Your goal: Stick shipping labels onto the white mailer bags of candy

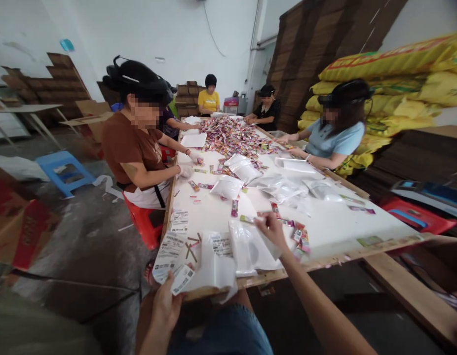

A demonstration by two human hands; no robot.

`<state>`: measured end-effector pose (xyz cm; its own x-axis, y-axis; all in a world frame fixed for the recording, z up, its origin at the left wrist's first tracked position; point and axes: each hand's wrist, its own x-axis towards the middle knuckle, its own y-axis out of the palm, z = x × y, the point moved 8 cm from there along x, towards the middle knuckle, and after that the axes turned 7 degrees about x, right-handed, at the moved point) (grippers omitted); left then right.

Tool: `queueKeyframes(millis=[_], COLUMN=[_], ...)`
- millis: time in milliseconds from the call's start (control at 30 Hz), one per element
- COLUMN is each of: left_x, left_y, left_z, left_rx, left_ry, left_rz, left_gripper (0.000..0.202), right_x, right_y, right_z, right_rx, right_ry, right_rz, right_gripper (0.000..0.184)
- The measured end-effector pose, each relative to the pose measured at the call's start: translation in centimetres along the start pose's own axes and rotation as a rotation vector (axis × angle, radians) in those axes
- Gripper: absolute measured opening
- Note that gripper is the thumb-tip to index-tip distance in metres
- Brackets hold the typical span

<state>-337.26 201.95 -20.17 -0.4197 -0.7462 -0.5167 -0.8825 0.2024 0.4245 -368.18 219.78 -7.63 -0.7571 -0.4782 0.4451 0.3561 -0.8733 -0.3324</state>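
Note:
My left hand is at the near left edge of the table, thumb and fingers closed on a white printed label with a square code. Just right of it lies a white plastic mailing bag with a barcode label. My right hand is over the table, its fingers pinched together; what they hold, if anything, is unclear. Below those fingers is a filled white bag, with a pale translucent sheet partly under the hand. A green-ended sachet lies by the fingertips, and several sachets lie to the right.
A large heap of colourful sachets covers the far table. Filled clear bags lie mid-table. Barcode labels and brown strips lie near left. Co-workers sit around the table, including one in a brown shirt and one in light blue.

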Motion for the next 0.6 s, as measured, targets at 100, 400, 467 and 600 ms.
queueKeyframes(millis=[100,400,467,600], left_x=[-0.4,-0.5,-0.3,1.3], left_y=[-0.1,-0.7,-0.9,-1.7], left_z=[0.8,1.7,1.5,1.5], left_rx=[0.069,0.176,0.163,0.170], left_ry=[-0.030,-0.104,-0.109,-0.079], left_rz=[0.038,0.007,-0.009,-0.056], left_gripper=[0.047,0.048,0.048,0.053], right_x=[-1.7,-4.0,-2.9,-1.2], right_y=[2.7,0.0,-6.0,-8.8], right_z=[-4.9,-9.8,-14.2,-20.2], right_rx=[-0.357,-0.598,-0.634,-0.646], right_ry=[-0.047,0.050,0.451,0.948], right_rz=[0.060,0.053,-0.293,-0.413], right_gripper=[0.041,0.083,0.099,0.115])
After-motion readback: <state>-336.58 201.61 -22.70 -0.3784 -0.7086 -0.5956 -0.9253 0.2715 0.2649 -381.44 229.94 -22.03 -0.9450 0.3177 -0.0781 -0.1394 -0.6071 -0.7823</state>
